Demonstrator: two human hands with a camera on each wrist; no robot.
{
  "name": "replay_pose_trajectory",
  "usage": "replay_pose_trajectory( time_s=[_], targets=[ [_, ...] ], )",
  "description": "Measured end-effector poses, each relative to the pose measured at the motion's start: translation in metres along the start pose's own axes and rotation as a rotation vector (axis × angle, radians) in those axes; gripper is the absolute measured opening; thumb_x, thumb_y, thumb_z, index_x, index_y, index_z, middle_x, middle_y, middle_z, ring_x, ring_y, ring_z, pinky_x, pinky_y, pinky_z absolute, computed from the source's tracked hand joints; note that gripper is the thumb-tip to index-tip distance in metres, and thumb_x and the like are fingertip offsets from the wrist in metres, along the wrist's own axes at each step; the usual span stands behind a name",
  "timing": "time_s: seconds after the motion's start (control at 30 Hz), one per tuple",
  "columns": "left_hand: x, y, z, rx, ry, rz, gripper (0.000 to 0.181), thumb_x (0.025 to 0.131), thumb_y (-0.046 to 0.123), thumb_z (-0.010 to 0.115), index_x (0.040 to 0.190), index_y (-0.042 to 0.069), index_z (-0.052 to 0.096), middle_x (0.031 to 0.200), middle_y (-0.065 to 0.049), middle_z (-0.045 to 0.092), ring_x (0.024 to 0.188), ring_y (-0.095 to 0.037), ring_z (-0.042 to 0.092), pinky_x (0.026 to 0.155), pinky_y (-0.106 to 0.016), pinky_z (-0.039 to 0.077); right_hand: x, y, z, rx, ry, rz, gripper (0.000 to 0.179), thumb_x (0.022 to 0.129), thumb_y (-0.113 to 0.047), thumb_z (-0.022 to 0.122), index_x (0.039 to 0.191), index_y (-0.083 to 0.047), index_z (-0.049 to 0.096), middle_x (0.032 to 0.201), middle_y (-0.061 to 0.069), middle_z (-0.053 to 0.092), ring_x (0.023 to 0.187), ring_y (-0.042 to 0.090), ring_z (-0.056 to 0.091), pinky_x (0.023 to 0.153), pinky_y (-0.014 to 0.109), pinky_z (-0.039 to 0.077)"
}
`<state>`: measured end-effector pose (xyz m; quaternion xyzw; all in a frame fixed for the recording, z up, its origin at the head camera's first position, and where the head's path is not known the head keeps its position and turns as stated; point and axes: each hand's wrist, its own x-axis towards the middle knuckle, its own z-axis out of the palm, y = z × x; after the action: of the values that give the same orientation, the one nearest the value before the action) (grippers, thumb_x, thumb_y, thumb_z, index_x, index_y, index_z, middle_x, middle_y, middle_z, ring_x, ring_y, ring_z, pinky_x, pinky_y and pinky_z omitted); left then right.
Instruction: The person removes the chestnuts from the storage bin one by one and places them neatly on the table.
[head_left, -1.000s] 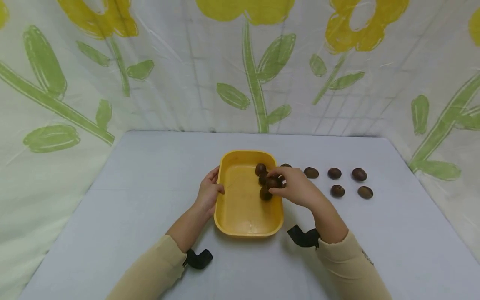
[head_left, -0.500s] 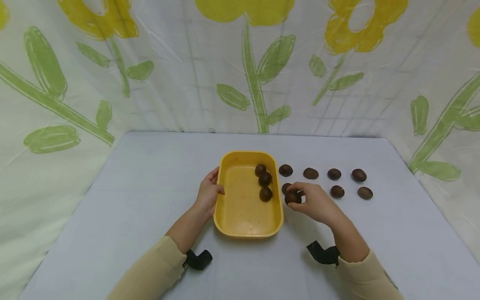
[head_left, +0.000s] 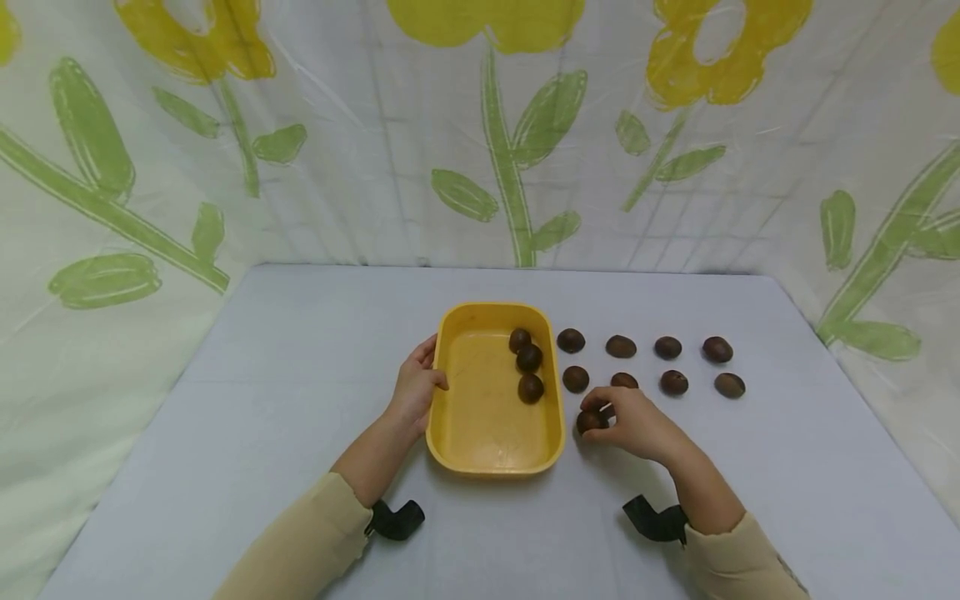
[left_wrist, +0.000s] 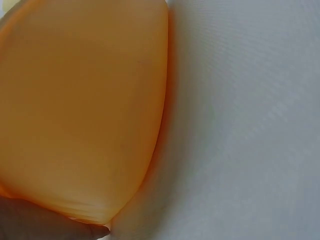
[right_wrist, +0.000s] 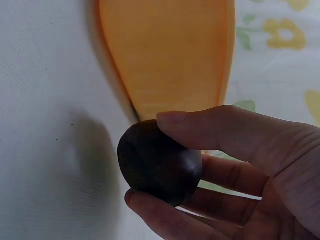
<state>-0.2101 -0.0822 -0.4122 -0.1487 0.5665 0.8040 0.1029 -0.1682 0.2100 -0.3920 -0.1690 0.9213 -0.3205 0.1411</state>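
Note:
My left hand grips the left side of a yellow plastic tray, thumb over the rim and fingers outside it. Three dark brown round fruits lie along the tray's right inner wall. Just right of the tray, my right hand pinches another dark round fruit between thumb and fingertips. In the right wrist view this fruit looks smooth and slightly glossy, with its shadow on the cloth beside it. The left wrist view shows the outer wall of the tray and part of a finger.
Several like fruits lie in two rows right of the tray, among them a far-row fruit and a near-row fruit. One is partly behind my right hand. A white cloth covers the table; a flowered curtain hangs behind.
My right hand has carried a fruit out of the tray, over its right rim, then down toward the table in front of the near row. The left hand and tray stay in place.

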Motion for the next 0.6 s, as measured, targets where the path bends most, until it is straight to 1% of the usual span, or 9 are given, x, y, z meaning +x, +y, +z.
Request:
replay_pose_trajectory(
  time_s=[0.2,0.37,0.5,0.6],
  targets=[
    [0.0006,-0.0008,-0.0006,-0.006,-0.004,-0.006,0.081,0.071,-0.023,0.034,0.145,0.009,0.029,0.150,-0.007,0.030,0.134,-0.023,0.035,0.110,-0.037,0.032,0.0018,0.0012,0.0052,0.016,-0.023,-0.001,0.030,0.073,-0.014,0.076,0.099,-0.006,0.064,0.094,0.002,0.067,0.089,0.019,0.062,0.075,0.035,0.053],
    [0.0008,-0.0012,-0.0006,-0.002,-0.002,-0.016,0.081,0.071,-0.023,0.034,0.145,0.009,0.030,0.150,-0.007,0.031,0.134,-0.023,0.035,0.110,-0.037,0.032,0.0022,0.0024,0.0094,-0.016,-0.010,-0.017,0.031,0.072,-0.015,0.077,0.099,-0.008,0.063,0.093,0.000,0.066,0.088,0.016,0.060,0.075,0.035,0.051],
    [0.0005,0.0002,-0.0002,-0.002,-0.006,-0.012,0.080,0.071,-0.023,0.035,0.145,0.010,0.029,0.150,-0.006,0.030,0.135,-0.022,0.034,0.111,-0.036,0.031,0.0031,0.0032,0.0096,-0.012,-0.010,-0.038,0.032,0.072,-0.016,0.077,0.099,-0.008,0.062,0.095,0.002,0.067,0.092,0.020,0.061,0.077,0.036,0.051],
    [0.0004,0.0011,-0.0006,0.003,-0.004,-0.011,0.080,0.071,-0.023,0.035,0.145,0.010,0.029,0.150,-0.006,0.030,0.135,-0.022,0.034,0.111,-0.036,0.030,0.0038,0.0035,0.0086,-0.002,-0.021,-0.030,0.032,0.073,-0.017,0.076,0.099,-0.007,0.062,0.097,0.003,0.066,0.095,0.023,0.062,0.079,0.038,0.052]
  ],
)
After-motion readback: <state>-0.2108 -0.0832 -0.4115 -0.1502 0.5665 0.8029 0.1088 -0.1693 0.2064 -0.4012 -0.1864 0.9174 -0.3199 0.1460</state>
